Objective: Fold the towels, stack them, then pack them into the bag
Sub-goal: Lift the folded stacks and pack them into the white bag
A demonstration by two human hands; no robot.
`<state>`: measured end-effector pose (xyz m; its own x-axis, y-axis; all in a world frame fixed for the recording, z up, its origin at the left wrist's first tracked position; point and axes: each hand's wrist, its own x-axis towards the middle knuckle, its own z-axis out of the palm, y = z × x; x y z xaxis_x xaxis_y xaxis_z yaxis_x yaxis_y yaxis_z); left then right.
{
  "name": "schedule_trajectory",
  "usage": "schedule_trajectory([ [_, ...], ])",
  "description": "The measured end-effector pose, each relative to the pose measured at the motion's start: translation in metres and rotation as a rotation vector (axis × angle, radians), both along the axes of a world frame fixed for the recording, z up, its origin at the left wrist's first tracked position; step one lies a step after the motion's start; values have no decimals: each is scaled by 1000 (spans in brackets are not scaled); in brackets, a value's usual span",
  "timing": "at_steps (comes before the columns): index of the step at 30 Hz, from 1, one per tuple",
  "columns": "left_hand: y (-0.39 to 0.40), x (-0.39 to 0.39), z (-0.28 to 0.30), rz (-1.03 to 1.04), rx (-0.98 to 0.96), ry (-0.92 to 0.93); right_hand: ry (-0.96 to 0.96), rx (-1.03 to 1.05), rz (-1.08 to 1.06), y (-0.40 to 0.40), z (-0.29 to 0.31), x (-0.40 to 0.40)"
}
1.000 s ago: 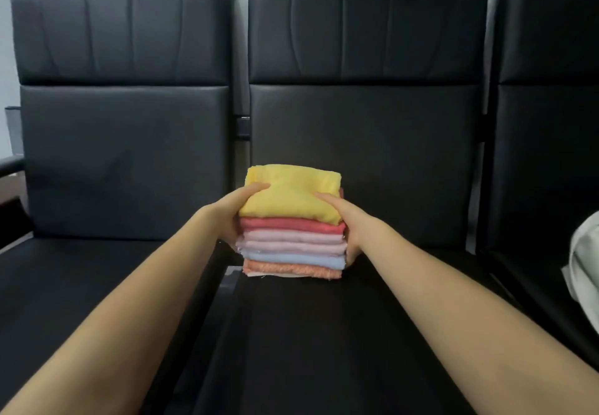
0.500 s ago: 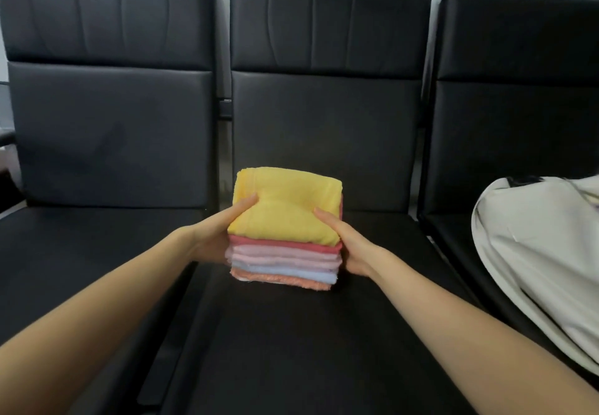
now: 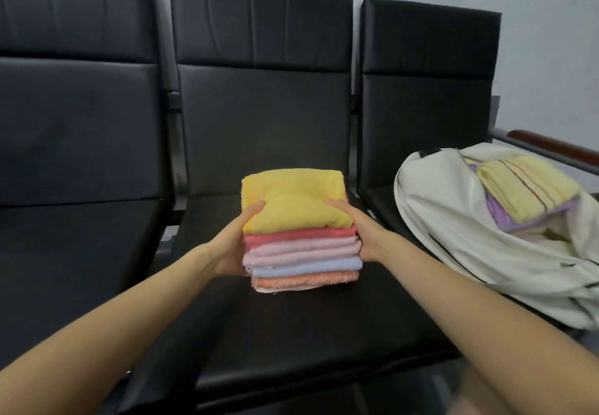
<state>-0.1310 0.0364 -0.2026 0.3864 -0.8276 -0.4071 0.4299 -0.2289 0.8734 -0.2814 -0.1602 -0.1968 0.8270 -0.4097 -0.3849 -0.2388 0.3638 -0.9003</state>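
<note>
Hands, left hand (image 3: 228,249) and right hand (image 3: 363,233), grip opposite sides of the folded towel stack (image 3: 299,230) above the middle black seat (image 3: 291,333), near the white bag (image 3: 453,236).

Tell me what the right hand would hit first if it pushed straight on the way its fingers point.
The right hand points forward and inward, already pressed against the towel stack. Beyond that, probably the middle seat's backrest, though depth is unclear.
</note>
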Motion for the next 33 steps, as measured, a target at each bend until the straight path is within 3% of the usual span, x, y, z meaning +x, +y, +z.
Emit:
schedule_trajectory([
  [9, -97, -89, 57, -165, -252, -16, -78, -141, -237, -55, 78, -126],
  [15, -187, -197, 103, -278, -353, 22, -120, -315, -378, -121, 139, -247],
  [21, -256, -275, 129, -393, -368, -13, -196, -276, -505, -170, 147, -333],
  [26, -270, -266, 148, -356, -361, -52, -271, -266, -521, -183, 148, -331],
  [33, -193, -204, 151, -234, -279, -181, -345, -156, -340, -145, 128, -247],
])
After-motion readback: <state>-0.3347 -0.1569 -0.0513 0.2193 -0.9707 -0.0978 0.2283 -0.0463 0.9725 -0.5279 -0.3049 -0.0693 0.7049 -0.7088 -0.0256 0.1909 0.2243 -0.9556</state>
